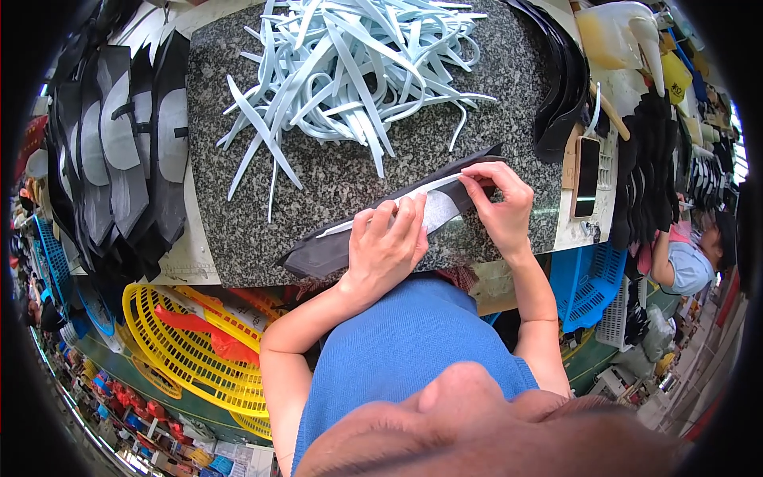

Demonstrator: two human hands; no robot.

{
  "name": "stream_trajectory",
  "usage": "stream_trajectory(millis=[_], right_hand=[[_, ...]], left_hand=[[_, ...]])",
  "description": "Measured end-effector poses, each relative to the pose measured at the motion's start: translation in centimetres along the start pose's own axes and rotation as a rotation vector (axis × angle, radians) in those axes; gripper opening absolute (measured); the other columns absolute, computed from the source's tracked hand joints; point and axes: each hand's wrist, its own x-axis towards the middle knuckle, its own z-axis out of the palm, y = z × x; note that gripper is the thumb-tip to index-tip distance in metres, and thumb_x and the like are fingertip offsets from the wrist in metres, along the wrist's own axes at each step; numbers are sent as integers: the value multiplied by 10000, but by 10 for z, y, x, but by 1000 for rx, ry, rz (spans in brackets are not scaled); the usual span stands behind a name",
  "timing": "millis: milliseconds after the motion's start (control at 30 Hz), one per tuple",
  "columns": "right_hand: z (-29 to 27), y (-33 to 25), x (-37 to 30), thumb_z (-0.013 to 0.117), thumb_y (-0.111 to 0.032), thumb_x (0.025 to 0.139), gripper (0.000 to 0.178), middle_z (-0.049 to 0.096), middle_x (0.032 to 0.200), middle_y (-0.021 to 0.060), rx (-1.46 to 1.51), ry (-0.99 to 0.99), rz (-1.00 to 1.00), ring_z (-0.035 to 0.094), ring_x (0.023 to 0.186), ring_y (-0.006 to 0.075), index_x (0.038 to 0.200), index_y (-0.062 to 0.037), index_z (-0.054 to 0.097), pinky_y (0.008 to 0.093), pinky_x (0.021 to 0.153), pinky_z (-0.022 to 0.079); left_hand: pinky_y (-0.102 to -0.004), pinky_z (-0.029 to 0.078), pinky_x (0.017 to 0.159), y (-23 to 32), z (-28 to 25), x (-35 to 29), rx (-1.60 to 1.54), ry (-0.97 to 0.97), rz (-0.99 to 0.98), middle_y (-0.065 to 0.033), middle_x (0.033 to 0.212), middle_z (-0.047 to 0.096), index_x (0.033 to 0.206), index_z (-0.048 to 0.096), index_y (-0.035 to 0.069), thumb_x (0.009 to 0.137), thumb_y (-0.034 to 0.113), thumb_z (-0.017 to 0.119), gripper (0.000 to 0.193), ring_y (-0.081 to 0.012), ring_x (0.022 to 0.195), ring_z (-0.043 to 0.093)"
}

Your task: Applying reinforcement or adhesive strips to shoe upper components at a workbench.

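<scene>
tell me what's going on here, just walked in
A person is handling a dark, elongated piece on a speckled slab. The left hand rests its fingers on a pale strip lying lengthwise along the piece, while the right hand pinches near the strip's right end. A loose heap of pale blue strips lies beyond them on the slab.

Head view: left fisheye, worn on the person (397,342)
Facing: steeply down over the tabletop (334,181)
Hands (387,241): close below lens, near mid-frame
Rim: very wide, straight edges bend, corners black
</scene>
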Motion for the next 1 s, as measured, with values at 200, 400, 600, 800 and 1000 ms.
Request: stream_trajectory(millis=[200,400,600,800,1000], right_hand=[[2,8,7,827,-10,867,121,750,925,76,-12,-8,-45,745,764,172,974,-29,775,286,670,608],[5,17,15,843,-44,852,131,728,894,53,1,-40,-87,730,717,168,951,-48,757,293,631,595],[-8,28,40,863,-90,827,162,680,854,33,-94,-84,-166,695,666,165,877,-53,714,300,591,555],[-6,39,45,788,19,768,167,717,909,45,-193,-56,-510,725,837,215,902,-75,755,337,695,588],[-13,41,38,707,-73,786,273,757,1031,30,-403,-274,-839,720,1050,212,1052,-77,766,368,911,560]], left_hand=[[-377,413,875,5,3,5,29,-16,-28,-15,1133,571,1442,652,191,829,268,715,622,-186,1021,557],[-358,400,830,8,7,10,103,11,-22,10,1074,530,1461,656,204,803,304,678,666,-148,976,521],[-357,402,805,8,6,11,109,16,-18,13,1058,529,1467,647,199,795,312,679,682,-153,968,522],[-381,418,825,7,6,8,66,12,-30,-18,1129,551,1471,634,226,807,278,684,668,-191,1002,541],[-421,522,935,-16,-25,-4,-300,-90,24,-80,1238,569,1395,617,104,766,245,839,681,-278,1145,588]])
